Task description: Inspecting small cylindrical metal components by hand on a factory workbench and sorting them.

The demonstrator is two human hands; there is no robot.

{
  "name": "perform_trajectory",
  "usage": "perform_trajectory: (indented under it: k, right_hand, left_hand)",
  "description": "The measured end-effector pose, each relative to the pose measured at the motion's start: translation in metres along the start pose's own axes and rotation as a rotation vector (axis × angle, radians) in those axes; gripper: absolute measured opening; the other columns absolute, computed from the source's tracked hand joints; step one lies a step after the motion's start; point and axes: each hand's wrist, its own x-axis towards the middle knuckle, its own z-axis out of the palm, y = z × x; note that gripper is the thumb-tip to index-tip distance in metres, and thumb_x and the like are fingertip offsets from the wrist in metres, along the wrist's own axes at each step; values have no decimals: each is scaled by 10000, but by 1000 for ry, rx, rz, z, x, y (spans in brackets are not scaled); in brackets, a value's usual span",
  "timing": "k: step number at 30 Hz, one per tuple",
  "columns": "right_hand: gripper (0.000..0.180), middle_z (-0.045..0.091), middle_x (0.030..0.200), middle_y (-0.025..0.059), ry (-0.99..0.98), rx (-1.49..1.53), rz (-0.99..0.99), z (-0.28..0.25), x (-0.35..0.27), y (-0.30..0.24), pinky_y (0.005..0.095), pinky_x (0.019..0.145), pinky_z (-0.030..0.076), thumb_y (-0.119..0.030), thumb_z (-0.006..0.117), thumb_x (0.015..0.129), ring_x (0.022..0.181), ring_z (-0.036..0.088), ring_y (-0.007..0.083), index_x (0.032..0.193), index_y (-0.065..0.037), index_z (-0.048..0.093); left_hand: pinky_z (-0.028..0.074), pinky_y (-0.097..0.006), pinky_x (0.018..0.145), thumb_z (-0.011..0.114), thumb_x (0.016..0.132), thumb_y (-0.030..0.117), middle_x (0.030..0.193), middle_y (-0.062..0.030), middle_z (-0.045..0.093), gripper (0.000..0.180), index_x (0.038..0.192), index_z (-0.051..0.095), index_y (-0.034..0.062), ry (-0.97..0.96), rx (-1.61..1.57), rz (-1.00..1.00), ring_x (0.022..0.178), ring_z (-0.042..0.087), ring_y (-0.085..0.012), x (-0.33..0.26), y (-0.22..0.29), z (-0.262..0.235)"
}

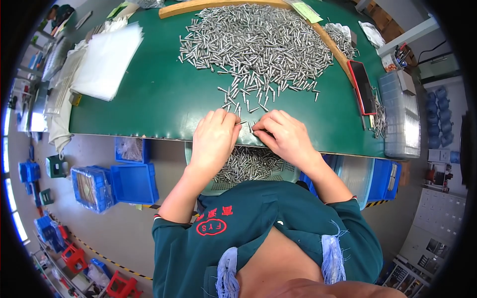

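Observation:
A large heap of small metal pins (258, 44) covers the far middle of the green table (159, 99). My left hand (214, 139) and my right hand (284, 135) rest at the table's near edge, fingers curled over a few loose pins (246, 121). A pin sticks out from my left fingertips toward the right hand. Below the edge, between my forearms, a pale green basket (248, 166) holds several pins.
A stack of clear plastic bags (107, 59) lies at the table's left. A dark tablet (362, 87) and a clear lidded box (400, 114) sit at the right. Blue bins (134, 181) stand on the floor to the left, a blue crate (385, 179) to the right.

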Motion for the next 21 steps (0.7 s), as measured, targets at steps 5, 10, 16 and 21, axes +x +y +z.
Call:
perform_trajectory:
  k: [5,10,16,21]
  right_hand:
    - [182,575,879,25,27,88,78,1,7,-16,338,649,504,-197,718,773,800,600,204,892,-104,618]
    - [181,575,912,15,79,-48,-29,16,7,-11,334,651,512,-201,720,773,819,602,195,895,-105,626]
    - [168,596,910,4,60,-16,5,1,2,1,332,671,513,-182,715,778,828,605,206,901,-104,632]
    - [206,593,926,13,-18,99,11,-6,7,2,342,697,513,-207,725,775,847,607,220,925,-101,632]
  left_hand:
    - [487,-376,715,658,838,143,870,-74,573,145,957,626,68,57,-83,-34,839,589,-263,6,1,1]
    - [498,-378,707,650,840,145,905,-85,553,146,962,623,70,38,10,-100,865,588,-266,20,3,8]
    - [489,-382,733,604,826,34,921,-79,556,114,937,612,60,-71,-124,145,864,574,-278,9,-7,2]
    - [465,-382,768,635,817,59,933,-76,565,125,940,617,62,-31,-282,72,876,563,-275,2,-1,-1]
